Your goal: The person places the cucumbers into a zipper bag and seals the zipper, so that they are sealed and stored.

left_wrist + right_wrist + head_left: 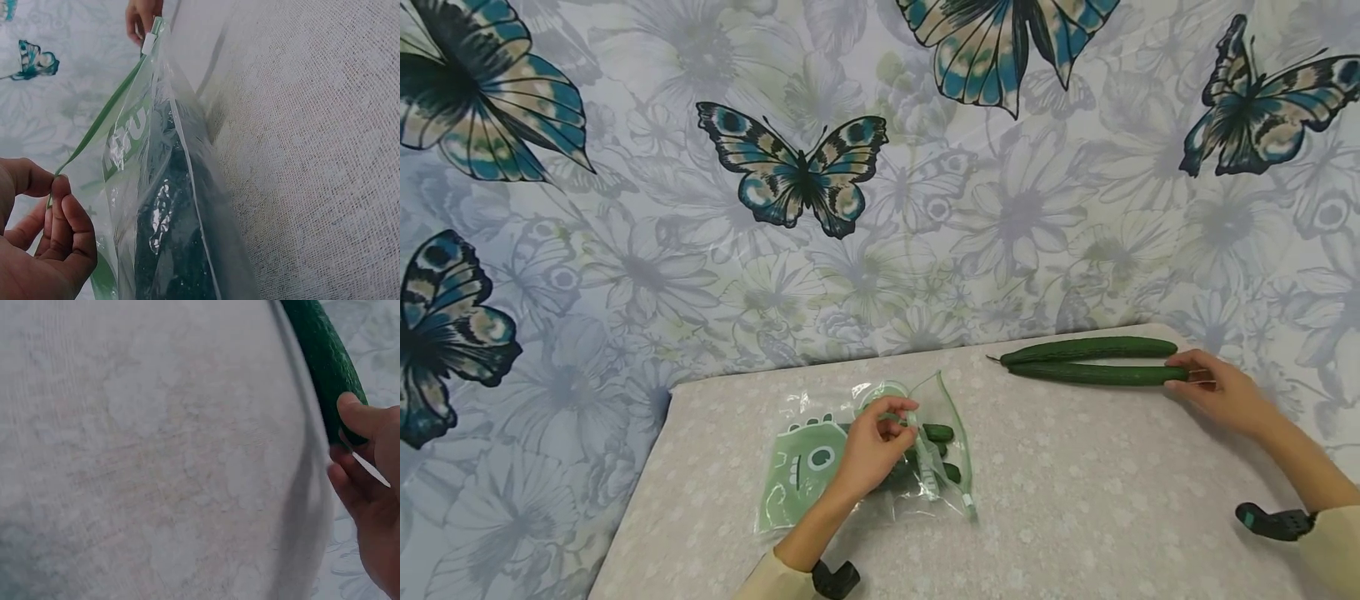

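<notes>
My left hand [868,450] pinches the green-edged mouth of a clear zip bag [801,479] printed with a green one-eyed face. In the left wrist view, the bag's green zip strip [103,115] runs from thumb and finger up to a white slider [149,44]. Dark green cucumbers [938,432] lie inside the bag, partly covered by the plastic and the hand. At the table's far right, my right hand [1225,398] grips the right end of a long cucumber [1090,375], thumb on top in the right wrist view. A second cucumber [1093,347] lies just behind it, their left ends close together.
A pale patterned cloth covers the table [1060,492]. Behind its back edge hangs a butterfly-print cloth [925,275]. Dark wrist devices [1273,522] sit at both sleeves. Cloth-covered surface separates the bag from the two long cucumbers.
</notes>
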`<action>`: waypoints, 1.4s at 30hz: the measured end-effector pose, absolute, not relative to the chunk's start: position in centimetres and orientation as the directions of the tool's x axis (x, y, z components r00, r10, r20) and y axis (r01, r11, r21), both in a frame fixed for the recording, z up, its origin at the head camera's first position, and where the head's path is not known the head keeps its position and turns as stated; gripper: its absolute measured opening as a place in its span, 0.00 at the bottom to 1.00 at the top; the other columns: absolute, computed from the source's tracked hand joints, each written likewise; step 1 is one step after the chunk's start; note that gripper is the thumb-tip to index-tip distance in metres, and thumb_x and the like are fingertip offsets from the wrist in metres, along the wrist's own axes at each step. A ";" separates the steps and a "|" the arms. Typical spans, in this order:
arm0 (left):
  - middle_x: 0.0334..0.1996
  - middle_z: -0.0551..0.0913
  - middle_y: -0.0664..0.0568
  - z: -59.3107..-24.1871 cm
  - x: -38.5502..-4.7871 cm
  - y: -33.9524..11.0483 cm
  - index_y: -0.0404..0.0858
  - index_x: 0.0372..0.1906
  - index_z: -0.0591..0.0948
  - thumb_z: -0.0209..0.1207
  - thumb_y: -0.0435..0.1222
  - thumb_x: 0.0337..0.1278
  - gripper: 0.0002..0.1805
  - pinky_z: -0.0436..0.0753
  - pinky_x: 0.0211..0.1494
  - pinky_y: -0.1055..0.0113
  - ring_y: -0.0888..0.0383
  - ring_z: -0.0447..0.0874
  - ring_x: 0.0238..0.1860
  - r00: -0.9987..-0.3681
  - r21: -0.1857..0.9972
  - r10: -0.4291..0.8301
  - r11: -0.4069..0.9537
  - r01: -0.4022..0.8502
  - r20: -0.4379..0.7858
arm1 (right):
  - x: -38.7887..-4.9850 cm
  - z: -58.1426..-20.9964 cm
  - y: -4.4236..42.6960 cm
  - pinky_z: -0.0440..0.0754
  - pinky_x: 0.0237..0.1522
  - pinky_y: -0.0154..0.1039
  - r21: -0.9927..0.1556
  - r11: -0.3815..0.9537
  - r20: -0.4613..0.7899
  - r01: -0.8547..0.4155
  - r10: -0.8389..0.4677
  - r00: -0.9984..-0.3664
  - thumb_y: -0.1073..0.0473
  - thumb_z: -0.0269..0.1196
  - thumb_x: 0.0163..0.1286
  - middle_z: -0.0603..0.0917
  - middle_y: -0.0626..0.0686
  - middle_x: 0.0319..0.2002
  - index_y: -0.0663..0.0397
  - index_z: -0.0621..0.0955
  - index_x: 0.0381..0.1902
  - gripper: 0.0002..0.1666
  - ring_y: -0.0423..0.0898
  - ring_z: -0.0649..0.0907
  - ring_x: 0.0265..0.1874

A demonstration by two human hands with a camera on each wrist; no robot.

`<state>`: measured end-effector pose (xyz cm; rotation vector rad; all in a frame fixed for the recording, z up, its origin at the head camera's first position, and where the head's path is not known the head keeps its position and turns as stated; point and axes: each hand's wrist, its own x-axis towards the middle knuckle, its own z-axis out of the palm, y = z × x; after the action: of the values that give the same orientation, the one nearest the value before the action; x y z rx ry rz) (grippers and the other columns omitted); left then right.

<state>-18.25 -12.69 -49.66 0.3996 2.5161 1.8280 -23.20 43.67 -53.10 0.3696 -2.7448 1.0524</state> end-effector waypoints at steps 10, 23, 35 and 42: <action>0.48 0.82 0.40 -49.6 -18.4 -12.5 0.47 0.56 0.86 0.67 0.30 0.67 0.16 0.79 0.33 0.73 0.66 0.82 0.30 -0.966 0.931 0.209 0.298 0.211 0.152 | -20.6 -51.3 42.2 0.87 0.48 0.26 -0.990 0.131 0.049 -0.059 -0.082 -0.995 0.67 0.61 0.81 0.93 0.36 0.46 0.53 0.81 0.63 0.16 0.33 0.93 0.45; 0.48 0.83 0.40 -49.5 -18.5 -12.3 0.49 0.55 0.87 0.66 0.30 0.67 0.16 0.79 0.34 0.74 0.67 0.82 0.30 -0.965 0.930 0.210 0.298 0.217 0.158 | -20.2 -51.6 39.3 0.89 0.56 0.39 -0.880 -0.464 0.232 -0.101 -0.233 -0.944 0.82 0.47 0.80 0.93 0.54 0.49 0.61 0.84 0.57 0.24 0.50 0.94 0.50; 0.51 0.81 0.32 -49.1 -18.6 -11.8 0.47 0.56 0.86 0.67 0.29 0.67 0.17 0.79 0.34 0.75 0.66 0.82 0.32 -0.962 0.939 0.223 0.267 0.216 0.158 | -20.1 -51.1 35.0 0.89 0.57 0.41 -0.905 -0.414 0.269 -0.102 -0.367 -0.891 0.81 0.45 0.81 0.91 0.52 0.55 0.61 0.82 0.63 0.26 0.45 0.92 0.54; 0.48 0.81 0.39 -49.3 -18.7 -11.2 0.40 0.58 0.86 0.67 0.29 0.66 0.17 0.80 0.35 0.74 0.67 0.83 0.32 -0.955 0.933 0.231 0.261 0.247 0.188 | -20.5 -51.8 32.5 0.88 0.59 0.41 -0.944 -0.325 0.195 -0.066 -0.383 -0.903 0.78 0.50 0.81 0.92 0.49 0.54 0.58 0.83 0.63 0.23 0.45 0.93 0.53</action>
<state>-18.70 -11.25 -49.34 0.4744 2.5049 1.8589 -20.55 32.52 -51.76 0.6595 -1.9230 2.6534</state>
